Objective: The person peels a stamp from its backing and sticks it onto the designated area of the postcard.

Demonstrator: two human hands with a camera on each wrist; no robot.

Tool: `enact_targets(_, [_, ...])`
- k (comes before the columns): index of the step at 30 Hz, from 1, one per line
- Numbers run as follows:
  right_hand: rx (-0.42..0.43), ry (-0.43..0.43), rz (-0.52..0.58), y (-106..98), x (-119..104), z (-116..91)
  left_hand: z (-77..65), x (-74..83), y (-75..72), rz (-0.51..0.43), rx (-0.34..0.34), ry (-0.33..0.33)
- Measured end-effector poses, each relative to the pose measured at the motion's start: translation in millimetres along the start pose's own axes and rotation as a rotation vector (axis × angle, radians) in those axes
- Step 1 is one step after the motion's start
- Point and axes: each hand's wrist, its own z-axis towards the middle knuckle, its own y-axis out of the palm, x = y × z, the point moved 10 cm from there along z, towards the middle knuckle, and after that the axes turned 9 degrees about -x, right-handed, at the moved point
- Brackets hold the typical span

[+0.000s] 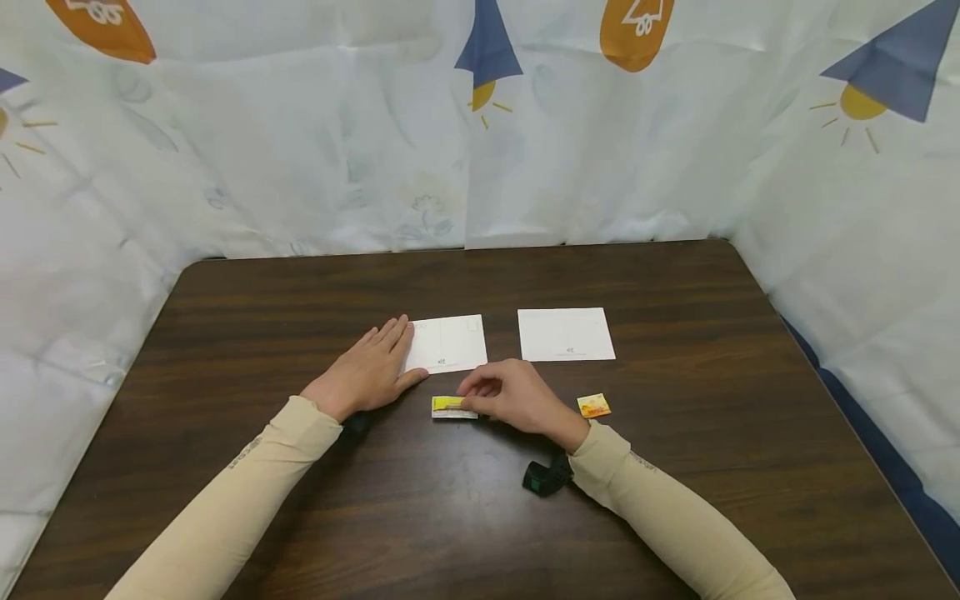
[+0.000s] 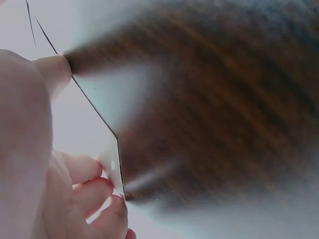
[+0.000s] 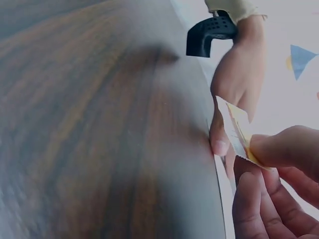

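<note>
My left hand (image 1: pixel 362 377) lies on the left side of a white postcard (image 1: pixel 452 344), its fingers stretched out together and the thumb at the lower edge. Between thumb and fingers, my right hand (image 1: pixel 522 397) pinches a small yellow-and-white stamp (image 1: pixel 447 406) by its right side, just below that postcard. The right wrist view shows the held stamp (image 3: pixel 235 128) tilted, its pale back partly visible. A second stamp (image 1: pixel 594 405), yellow and orange, lies on the table near the right wrist.
Another white postcard (image 1: pixel 566 335) lies to the right of the first one. The dark wooden table (image 1: pixel 420 517) carries everything. White printed curtains (image 1: pixel 300 150) hang behind the table and at both sides. A black wrist camera (image 1: pixel 546 477) sits under the right wrist.
</note>
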Motion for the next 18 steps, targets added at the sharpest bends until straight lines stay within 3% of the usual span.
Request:
enact_targets(7, [-0.001, 0.003, 0.027, -6, 1, -5, -4.8, -2.4, 4.0, 0.001, 0.035, 0.018])
enact_targets(18, [0.104, -0.023, 0.039, -39, -6, -10, -10.1, 11.8, -19.1, -0.02, 0.199, 0.106])
